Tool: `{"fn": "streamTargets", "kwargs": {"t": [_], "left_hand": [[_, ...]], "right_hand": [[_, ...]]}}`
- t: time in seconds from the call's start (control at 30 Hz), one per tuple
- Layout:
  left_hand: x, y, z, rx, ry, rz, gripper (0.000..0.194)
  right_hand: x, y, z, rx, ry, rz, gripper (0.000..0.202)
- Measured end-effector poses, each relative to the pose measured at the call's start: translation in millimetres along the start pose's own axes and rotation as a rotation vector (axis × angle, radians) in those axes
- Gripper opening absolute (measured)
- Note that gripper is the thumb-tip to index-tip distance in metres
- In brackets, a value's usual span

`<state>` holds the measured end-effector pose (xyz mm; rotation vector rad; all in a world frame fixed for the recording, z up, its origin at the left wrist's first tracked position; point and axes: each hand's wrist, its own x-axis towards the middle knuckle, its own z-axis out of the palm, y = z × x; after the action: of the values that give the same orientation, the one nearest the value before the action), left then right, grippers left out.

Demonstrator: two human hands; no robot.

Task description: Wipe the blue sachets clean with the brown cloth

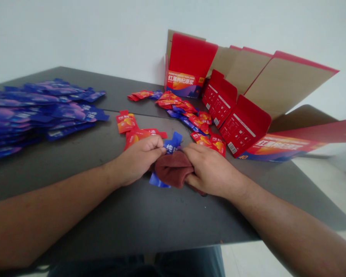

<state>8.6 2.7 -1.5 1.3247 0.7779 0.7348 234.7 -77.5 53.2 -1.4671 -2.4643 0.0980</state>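
A brown cloth [174, 169] is bunched in my right hand [210, 169], whose fingers are closed round it. The cloth lies across a blue sachet [172, 144]; the sachet's printed top and lower end show on either side. My left hand [141, 156] pinches the sachet's left edge near the top, thumb against curled finger. The cloth hides the sachet's middle. Just beyond my left hand lie several red sachets [135, 135]. More red sachets [209, 141] lie beyond my right hand.
A big pile of blue sachets [46, 109] covers the table's left side. Mixed red and blue sachets [184, 109] lie in a row at the back. Open red cartons [193, 57] with raised flaps stand at the back, with another carton [276, 148] at the right.
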Motion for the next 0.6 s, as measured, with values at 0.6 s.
{"fn": "streamTargets", "kwargs": {"t": [0.6], "left_hand": [[-1,1,-0.1,0.015,-0.012,0.006,0.025]], "right_hand": [[-2,-5,-4,0.008,0.016,0.007,0.013]]}}
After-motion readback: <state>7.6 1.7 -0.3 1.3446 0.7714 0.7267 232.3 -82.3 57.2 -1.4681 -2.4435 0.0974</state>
